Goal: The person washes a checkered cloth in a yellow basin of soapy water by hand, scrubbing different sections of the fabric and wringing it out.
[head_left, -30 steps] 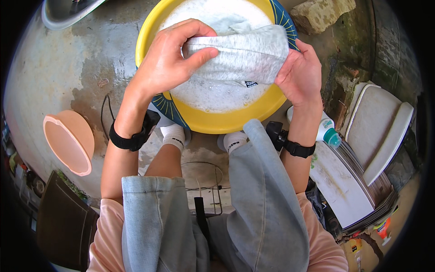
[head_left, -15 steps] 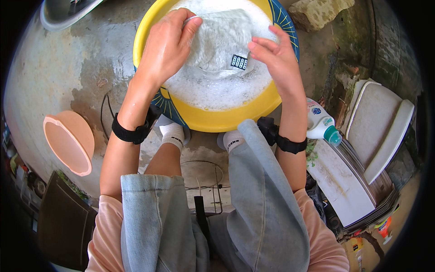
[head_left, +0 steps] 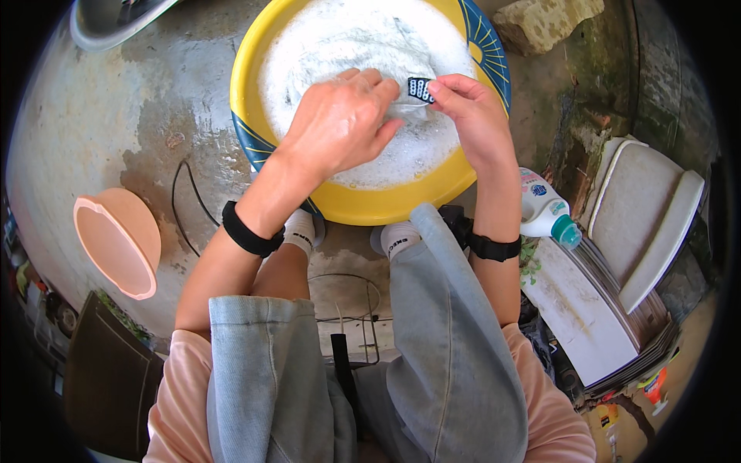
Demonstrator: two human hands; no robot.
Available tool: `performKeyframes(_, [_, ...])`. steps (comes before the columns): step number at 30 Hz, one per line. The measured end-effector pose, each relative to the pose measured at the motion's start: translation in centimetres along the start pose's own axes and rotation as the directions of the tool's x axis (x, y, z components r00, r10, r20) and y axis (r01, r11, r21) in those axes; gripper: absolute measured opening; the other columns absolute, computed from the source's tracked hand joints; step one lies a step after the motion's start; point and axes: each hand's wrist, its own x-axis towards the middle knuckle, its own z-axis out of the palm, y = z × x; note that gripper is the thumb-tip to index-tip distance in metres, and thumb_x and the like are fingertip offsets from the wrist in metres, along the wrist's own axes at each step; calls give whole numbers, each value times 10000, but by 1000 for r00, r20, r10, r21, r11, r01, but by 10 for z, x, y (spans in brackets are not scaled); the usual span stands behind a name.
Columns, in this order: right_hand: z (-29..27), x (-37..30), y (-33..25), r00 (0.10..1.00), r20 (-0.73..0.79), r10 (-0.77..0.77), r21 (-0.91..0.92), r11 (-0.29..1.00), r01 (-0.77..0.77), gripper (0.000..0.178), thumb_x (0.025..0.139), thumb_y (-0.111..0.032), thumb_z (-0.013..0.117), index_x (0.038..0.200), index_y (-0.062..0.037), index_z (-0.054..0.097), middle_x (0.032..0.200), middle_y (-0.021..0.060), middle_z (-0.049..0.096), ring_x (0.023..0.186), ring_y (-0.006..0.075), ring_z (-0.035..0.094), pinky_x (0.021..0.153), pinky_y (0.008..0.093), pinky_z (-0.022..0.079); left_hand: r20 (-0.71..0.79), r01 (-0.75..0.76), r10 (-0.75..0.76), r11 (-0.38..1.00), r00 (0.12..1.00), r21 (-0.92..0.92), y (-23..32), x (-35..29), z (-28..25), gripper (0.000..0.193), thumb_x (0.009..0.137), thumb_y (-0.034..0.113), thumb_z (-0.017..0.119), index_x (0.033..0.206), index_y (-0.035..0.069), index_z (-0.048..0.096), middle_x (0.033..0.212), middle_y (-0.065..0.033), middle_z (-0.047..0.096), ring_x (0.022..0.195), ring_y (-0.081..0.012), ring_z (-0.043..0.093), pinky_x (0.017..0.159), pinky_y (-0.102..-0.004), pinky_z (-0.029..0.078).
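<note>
Carefully, a pinched patch anchors a soaked garment over suds.
The pale grey garment (head_left: 359, 58) lies in white foam (head_left: 394, 166) inside the yellow basin (head_left: 370, 207), partly covered by the left hand (head_left: 343, 123). The right hand (head_left: 472, 116) pinches its edge at the black-and-white patch (head_left: 418, 90), between thumb and fingers; the left has its fingers bent and thumb apart, and whether it grips any cloth I cannot tell. Wet fabric is probably heavy and slick, so a firm fingertip hold that takes in cloth beside the patch should spare the stitching. The left hand would do best working close to that pinch, low over the basin, so drips fall inside.
</note>
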Motion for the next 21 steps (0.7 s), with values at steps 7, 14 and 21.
performKeyframes(7, [1, 1, 1, 984, 172, -51, 570, 820, -58, 149, 975, -117, 579, 1043, 9, 620, 1030, 104, 675, 934, 188, 651, 854, 382, 539, -130, -54, 64, 995, 989, 78, 0, -2, 11, 305, 703, 124, 790, 935, 51, 606, 945, -101, 591, 916, -300, 600, 721, -397, 520])
performKeyframes(14, [36, 5, 3, 924, 203, -325, 441, 872, 210, 486, 857, 98, 451, 1339, 82, 502, 1289, 163, 600, 1174, 218, 590, 1079, 366, 429, -218, 175, -227, 957, 949, -231, -10, 5, 0, 396, 779, -45, 590, 1162, 40, 544, 997, -171, 599, 745, -307, 635, 670, -396, 527])
performKeyframes(21, [61, 3, 12, 926, 227, -300, 38, 953, 300, 421, 796, 44, 589, 1217, 41, 599, 1245, 151, 632, 1161, 235, 599, 1011, 363, 465, 32, 21, -23, 999, 999, 42, -46, 6, -36, 296, 788, -55, 618, 1062, 55, 639, 940, -130, 629, 814, -306, 650, 736, -388, 525])
